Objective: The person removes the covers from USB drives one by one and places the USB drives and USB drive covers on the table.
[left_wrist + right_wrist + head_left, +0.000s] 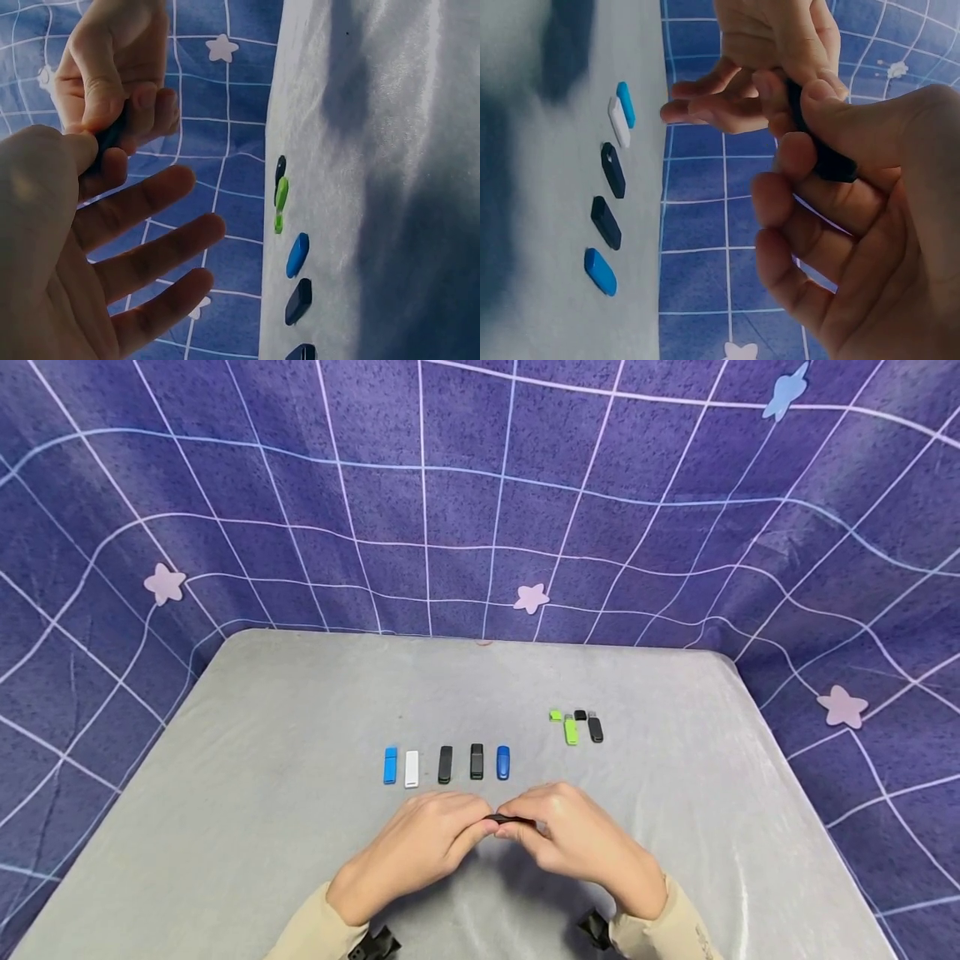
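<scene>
A dark USB stick (510, 819) (832, 163) is held level between both hands above the front of the table. My left hand (427, 835) pinches its left end with thumb and index finger, the other fingers spread in the left wrist view. At the other end, my right hand (581, 839) grips the stick between thumb and curled fingers. Beyond the hands lies a row of closed sticks: light blue (390, 766), white (412, 769), black (445, 765), another black (477, 762) and dark blue (503, 762). Fingers cover part of the held stick.
Farther back on the right lie a green stick (572, 731) and a black stick (596, 728) with bare plugs, beside a green cap (555, 716) and a black cap (581, 715). The grey table (300, 710) meets a blue patterned curtain (465, 510).
</scene>
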The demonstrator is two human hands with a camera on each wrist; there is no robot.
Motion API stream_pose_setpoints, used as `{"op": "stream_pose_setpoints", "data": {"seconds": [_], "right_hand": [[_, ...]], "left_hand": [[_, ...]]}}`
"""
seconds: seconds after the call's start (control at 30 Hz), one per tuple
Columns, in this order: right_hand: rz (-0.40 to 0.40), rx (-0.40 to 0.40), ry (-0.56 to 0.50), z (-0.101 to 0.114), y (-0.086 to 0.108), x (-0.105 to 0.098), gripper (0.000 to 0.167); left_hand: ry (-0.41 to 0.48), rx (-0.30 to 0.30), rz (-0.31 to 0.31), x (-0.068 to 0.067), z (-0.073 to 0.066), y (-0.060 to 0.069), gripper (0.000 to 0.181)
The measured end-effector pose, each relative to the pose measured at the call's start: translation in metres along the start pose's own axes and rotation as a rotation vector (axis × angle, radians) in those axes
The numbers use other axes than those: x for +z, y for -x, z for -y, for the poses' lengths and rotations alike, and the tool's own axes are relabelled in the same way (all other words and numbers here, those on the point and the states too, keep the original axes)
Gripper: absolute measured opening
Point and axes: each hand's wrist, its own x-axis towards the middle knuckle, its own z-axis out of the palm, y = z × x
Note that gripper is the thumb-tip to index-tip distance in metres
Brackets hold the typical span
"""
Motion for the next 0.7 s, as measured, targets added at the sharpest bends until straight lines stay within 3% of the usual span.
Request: {"op": "stream_pose_setpoints", "data": {"seconds": [0.4, 0.57, 0.7], "right_hand": [[-0.046, 0.053, -0.074, -0.0009, 0.0031, 0.0035, 0.008], [-0.051, 0.055, -0.079, -0.0014, 0.0045, 0.0046, 0.006], [-0.061, 0.048, -0.044, -0.0004, 0.0037, 0.0068, 0.004]], "left_hand": [[-0.017, -0.078, -0.034, 0.0022, -0.0073, 0.0002, 0.023], [0.019, -0.072, 0.002, 0.0009, -0.0065, -0.0009, 0.026], [0.036, -0.117, 0.030, -0.0005, -0.0051, -0.0005, 0.031]]}}
